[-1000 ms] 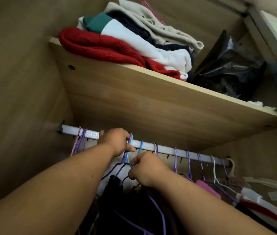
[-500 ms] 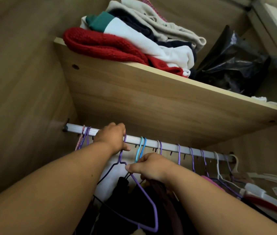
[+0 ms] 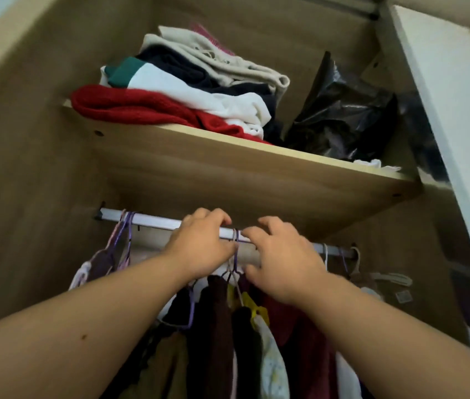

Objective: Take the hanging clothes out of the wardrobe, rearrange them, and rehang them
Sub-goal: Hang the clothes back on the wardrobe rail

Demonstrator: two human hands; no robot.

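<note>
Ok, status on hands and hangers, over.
Left hand curled over white metal rail. Right hand at purple wire hanger, grip unclear. Dark hanging clothes crowded below.

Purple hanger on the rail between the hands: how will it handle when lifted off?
Probably light and slightly springy: the purple hanger is thin wire. It may snag, since dark garments crowd close below. The cloth likely swings floppily once off the rail.
</note>
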